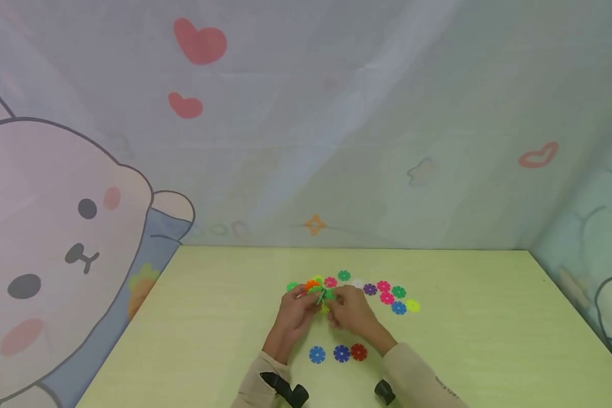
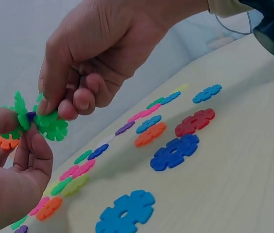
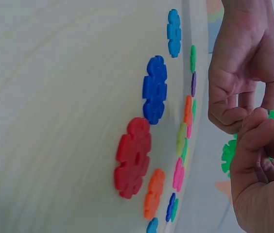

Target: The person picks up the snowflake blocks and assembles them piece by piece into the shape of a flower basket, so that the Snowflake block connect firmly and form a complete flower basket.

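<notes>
Over the table, both hands are at a small cluster of notched plastic snowflake discs. My left hand (image 2: 13, 179) pinches the cluster's green discs (image 2: 21, 110) between thumb and fingers. An orange disc (image 2: 7, 142) shows beside those fingers, and a bit of purple (image 2: 31, 116) sits between the green pieces. Thumb and curled fingers of my right hand (image 1: 356, 309) pinch a green disc (image 2: 53, 127) on the cluster's other side. In the right wrist view, the right hand (image 3: 263, 170) covers much of the cluster, with green edges showing around it.
Nearest me on the table (image 1: 183, 340) lie a light blue disc (image 1: 317, 355), a dark blue disc (image 1: 341, 353) and a red disc (image 1: 358, 352). Beyond the hands is a row of several coloured discs, including a purple one (image 1: 369, 289) and a yellow one (image 1: 412, 306). A printed cloth (image 1: 336, 141) hangs behind.
</notes>
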### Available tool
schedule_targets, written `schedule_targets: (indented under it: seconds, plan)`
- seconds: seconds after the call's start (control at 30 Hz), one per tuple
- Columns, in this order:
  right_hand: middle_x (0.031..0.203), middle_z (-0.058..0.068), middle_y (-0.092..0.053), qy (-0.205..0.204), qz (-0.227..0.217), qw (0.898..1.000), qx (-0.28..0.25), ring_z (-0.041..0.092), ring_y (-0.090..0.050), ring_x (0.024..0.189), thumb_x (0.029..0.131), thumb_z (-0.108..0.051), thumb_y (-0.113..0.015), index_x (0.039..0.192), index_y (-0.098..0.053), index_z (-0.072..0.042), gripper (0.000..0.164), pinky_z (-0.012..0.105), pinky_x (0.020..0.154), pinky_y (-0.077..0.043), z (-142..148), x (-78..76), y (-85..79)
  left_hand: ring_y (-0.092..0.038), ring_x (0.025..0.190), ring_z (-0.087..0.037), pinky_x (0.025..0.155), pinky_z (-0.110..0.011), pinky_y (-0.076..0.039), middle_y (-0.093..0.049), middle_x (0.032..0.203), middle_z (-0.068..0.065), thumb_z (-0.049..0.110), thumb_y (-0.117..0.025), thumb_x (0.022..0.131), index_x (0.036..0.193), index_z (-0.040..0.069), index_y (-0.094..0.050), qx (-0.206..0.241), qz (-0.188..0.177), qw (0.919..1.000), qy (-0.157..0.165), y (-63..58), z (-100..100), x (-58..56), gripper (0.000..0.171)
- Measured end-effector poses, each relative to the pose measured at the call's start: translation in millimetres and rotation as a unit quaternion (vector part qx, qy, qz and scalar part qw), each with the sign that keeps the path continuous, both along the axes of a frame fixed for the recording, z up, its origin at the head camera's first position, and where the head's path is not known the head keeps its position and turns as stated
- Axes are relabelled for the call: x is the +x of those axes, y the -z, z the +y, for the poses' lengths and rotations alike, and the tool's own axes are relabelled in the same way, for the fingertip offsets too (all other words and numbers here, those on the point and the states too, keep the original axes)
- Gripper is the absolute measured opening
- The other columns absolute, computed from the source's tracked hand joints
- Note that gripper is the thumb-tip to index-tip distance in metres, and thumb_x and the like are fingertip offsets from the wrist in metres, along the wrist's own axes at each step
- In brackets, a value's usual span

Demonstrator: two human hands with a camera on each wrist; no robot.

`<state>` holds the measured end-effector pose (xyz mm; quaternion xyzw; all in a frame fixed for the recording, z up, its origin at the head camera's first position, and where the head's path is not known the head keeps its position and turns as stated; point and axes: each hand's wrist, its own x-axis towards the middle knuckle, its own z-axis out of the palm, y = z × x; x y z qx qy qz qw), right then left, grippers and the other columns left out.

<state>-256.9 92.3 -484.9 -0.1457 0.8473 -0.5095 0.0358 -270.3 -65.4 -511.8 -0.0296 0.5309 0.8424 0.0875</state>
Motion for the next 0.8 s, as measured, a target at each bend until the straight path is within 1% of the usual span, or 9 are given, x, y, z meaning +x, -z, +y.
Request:
schedule_targets:
  seconds: [0.13, 0.2, 0.27, 0.37, 0.5, 0.6, 0.67, 0.73, 0.8]
  plan:
    - [0.060, 0.007, -0.063, -0.004, -0.007, 1.000, 0.003, 0.012, -0.056, 0.047, 0.095, -0.001, -0.058, 0.079, -0.063, 0.003, 0.017, 0.022, 0.047, -0.048, -0.6, 0.2, -3.5, -0.052, 0.074, -0.009, 0.070, -0.022, -0.048, -0.055, 0.089, -0.001, -0.003, -0.060, 0.094, 0.087, 0.009, -0.052, 0.002, 0.004, 1.0000, 0.006, 2.0, -2.1, -0.4, 0.016]
    - [0.059, 0.005, -0.062, -0.002, -0.012, 1.000, 0.006, 0.012, -0.056, 0.047, 0.095, 0.000, -0.059, 0.077, -0.062, 0.003, 0.019, 0.022, 0.047, -0.047, -1.7, 0.6, -4.5, -0.052, 0.075, -0.009, 0.071, -0.023, -0.049, -0.055, 0.090, -0.001, -0.004, -0.060, 0.093, 0.086, 0.009, -0.053, 0.001, 0.005, 1.0000, 0.006, 2.8, -2.8, 0.0, 0.016]
    - [0.058, 0.005, -0.062, 0.004, -0.015, 1.000, 0.010, 0.011, -0.056, 0.046, 0.095, 0.000, -0.059, 0.072, -0.059, 0.001, 0.023, 0.022, 0.046, -0.048, -3.1, 1.0, -4.5, -0.053, 0.075, -0.009, 0.072, -0.023, -0.049, -0.055, 0.090, -0.001, -0.004, -0.059, 0.093, 0.087, 0.008, -0.053, -0.003, 0.006, 0.9999, 0.010, 4.2, -3.5, 0.1, 0.016]
    - [0.057, 0.004, -0.062, 0.012, -0.026, 1.000, 0.011, 0.011, -0.056, 0.045, 0.095, 0.000, -0.060, 0.064, -0.050, -0.005, 0.032, 0.022, 0.045, -0.048, -5.3, 1.7, -4.2, -0.054, 0.074, -0.009, 0.073, -0.023, -0.050, -0.057, 0.088, 0.000, -0.005, -0.059, 0.092, 0.090, 0.007, -0.055, -0.007, 0.003, 0.9999, 0.009, 6.3, -3.6, 0.3, 0.013]
    - [0.056, 0.006, -0.062, 0.014, -0.034, 0.999, 0.011, 0.011, -0.056, 0.044, 0.094, 0.000, -0.061, 0.062, -0.045, -0.008, 0.037, 0.020, 0.045, -0.045, -5.7, 2.7, -5.4, -0.055, 0.073, -0.009, 0.073, -0.023, -0.050, -0.058, 0.089, 0.000, -0.006, -0.060, 0.091, 0.095, 0.004, -0.058, -0.011, 0.000, 0.9999, 0.009, 7.8, -3.6, 0.4, 0.011]
    - [0.056, 0.008, -0.062, 0.002, -0.027, 1.000, 0.015, 0.012, -0.055, 0.045, 0.094, 0.001, -0.061, 0.062, -0.047, -0.007, 0.035, 0.018, 0.044, -0.040, -4.5, 2.6, -6.7, -0.055, 0.073, -0.010, 0.072, -0.023, -0.050, -0.059, 0.090, 0.000, -0.005, -0.060, 0.092, 0.097, 0.003, -0.059, -0.019, -0.002, 0.9998, 0.009, 7.4, -4.2, 0.9, 0.009]
    - [0.055, 0.007, -0.061, -0.009, -0.025, 0.999, 0.020, 0.011, -0.055, 0.046, 0.094, 0.000, -0.061, 0.063, -0.047, -0.007, 0.035, 0.018, 0.045, -0.038, -3.0, 1.7, -7.0, -0.055, 0.074, -0.010, 0.072, -0.023, -0.050, -0.060, 0.090, 0.000, -0.005, -0.060, 0.092, 0.099, 0.002, -0.059, -0.023, -0.002, 0.9997, 0.011, 7.2, -4.6, 1.1, 0.010]
    - [0.056, 0.005, -0.060, -0.021, -0.022, 0.999, 0.030, 0.011, -0.054, 0.047, 0.094, 0.000, -0.060, 0.063, -0.047, -0.008, 0.034, 0.018, 0.046, -0.036, -1.3, 0.6, -7.2, -0.055, 0.077, -0.011, 0.073, -0.023, -0.050, -0.060, 0.092, -0.001, -0.004, -0.060, 0.092, 0.105, -0.001, -0.059, -0.025, -0.002, 0.9996, 0.015, 7.5, -5.0, 1.4, 0.014]
    - [0.056, 0.003, -0.059, -0.030, -0.022, 0.999, 0.040, 0.010, -0.052, 0.048, 0.094, 0.000, -0.060, 0.064, -0.048, -0.008, 0.033, 0.019, 0.047, -0.036, 0.5, -0.6, -7.5, -0.056, 0.080, -0.011, 0.074, -0.023, -0.051, -0.060, 0.096, -0.002, -0.004, -0.059, 0.092, 0.113, -0.004, -0.058, -0.029, -0.004, 0.9994, 0.021, 8.5, -5.3, 1.3, 0.021]
